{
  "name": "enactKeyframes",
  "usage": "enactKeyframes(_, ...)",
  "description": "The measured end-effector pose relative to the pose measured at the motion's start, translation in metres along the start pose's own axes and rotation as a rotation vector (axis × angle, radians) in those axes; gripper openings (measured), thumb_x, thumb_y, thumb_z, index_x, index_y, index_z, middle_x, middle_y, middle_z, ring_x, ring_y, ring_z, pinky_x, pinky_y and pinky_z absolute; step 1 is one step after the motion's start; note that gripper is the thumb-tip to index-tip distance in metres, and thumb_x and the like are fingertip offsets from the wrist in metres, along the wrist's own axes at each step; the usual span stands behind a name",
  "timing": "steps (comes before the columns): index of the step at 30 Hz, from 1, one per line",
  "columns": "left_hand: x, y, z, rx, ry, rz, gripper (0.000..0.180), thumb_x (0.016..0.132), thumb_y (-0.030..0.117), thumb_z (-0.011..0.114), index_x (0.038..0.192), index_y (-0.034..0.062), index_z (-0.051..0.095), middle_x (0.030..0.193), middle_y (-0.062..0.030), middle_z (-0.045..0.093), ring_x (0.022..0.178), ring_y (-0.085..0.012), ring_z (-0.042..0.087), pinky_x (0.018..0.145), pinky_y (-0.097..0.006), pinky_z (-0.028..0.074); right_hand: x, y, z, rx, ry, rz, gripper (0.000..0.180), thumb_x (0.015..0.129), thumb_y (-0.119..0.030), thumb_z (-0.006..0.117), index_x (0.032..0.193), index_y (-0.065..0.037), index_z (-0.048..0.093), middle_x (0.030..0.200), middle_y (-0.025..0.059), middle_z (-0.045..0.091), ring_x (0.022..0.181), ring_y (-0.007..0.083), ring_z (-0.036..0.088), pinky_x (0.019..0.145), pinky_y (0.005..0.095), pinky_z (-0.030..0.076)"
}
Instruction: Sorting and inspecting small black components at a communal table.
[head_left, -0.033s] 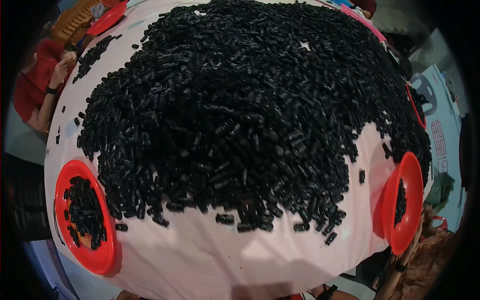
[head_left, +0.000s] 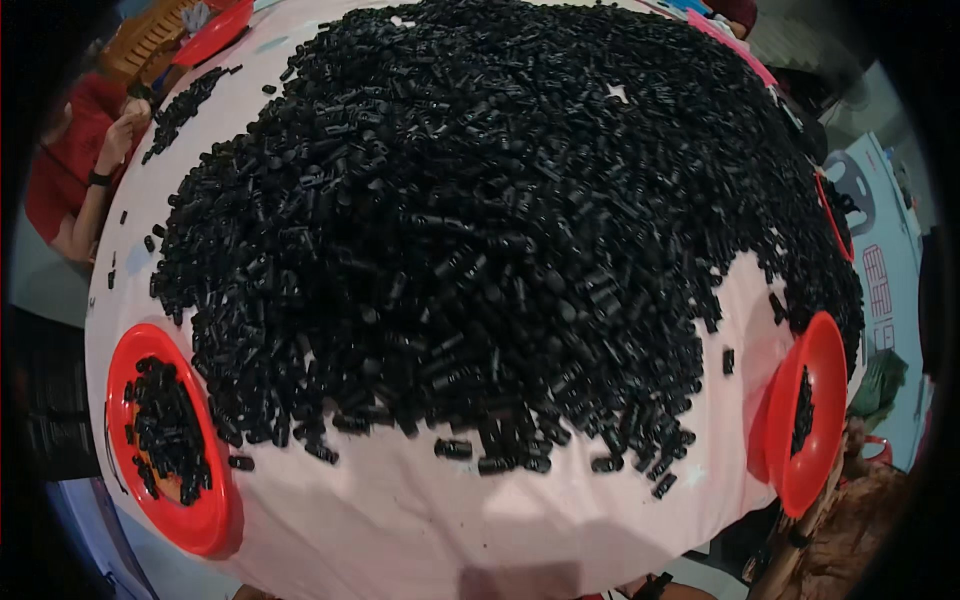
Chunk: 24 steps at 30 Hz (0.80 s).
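Observation:
A broad heap of small black cylindrical pieces (head_left: pixel 450 220), glossy and plastic-looking, covers most of the pale pink tablecloth (head_left: pixel 380 520). Loose pieces lie along the heap's near edge, among them one black cylinder (head_left: pixel 453 449) at the middle. Neither of my hands shows. Only slivers of skin appear at the lower edge: one at the lower left (head_left: pixel 255 593), and a wrist with a dark band (head_left: pixel 652 586) right of the middle. What my fingers do is hidden below the picture.
A red oval basin (head_left: pixel 218 500) at the left and another red basin (head_left: pixel 790 480) at the right hold black pieces. A co-worker in red (head_left: pixel 75 170) sits at the far left, hands raised together. Another person's brown-clothed arm (head_left: pixel 850 530) is beside the right basin.
The whole view has shifted very slightly, with the near table edge a little lower. No piece or basin has visibly moved on the table.

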<state>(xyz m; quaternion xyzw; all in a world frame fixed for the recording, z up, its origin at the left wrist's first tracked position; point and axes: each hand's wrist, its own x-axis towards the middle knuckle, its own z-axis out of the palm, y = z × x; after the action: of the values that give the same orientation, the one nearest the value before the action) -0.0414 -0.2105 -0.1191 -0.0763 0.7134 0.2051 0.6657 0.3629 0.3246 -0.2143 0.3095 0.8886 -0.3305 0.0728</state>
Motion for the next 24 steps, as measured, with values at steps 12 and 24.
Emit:
enactKeyframes(12,-0.004,0.038,-0.033,0.105,-0.066,-0.095,0.041,0.088,0.02,0.057,0.123,-0.0009,0.053,0.112,-0.0114,0.061,0.099,-0.0216,0.057,0.087,-0.033,0.044,-0.01,0.003,0.04,0.173,-0.226,0.185,0.04,0.089,-0.034,0.055,0.117,-0.006,0.062,0.119,0.0197,0.06,0.112,0.0343,0.058,0.09,0.0378,0.048)
enactKeyframes(24,-0.074,-0.087,0.015,0.186,0.066,0.063,0.043,0.089,0.019,0.055,0.125,-0.002,0.052,0.115,-0.0123,0.062,0.102,-0.0221,0.057,0.09,-0.033,0.043,-0.128,-0.003,0.112,0.306,-0.243,0.131,0.042,0.089,-0.036,0.055,0.117,-0.006,0.062,0.118,0.0204,0.061,0.111,0.0348,0.058,0.09,0.0383,0.047)
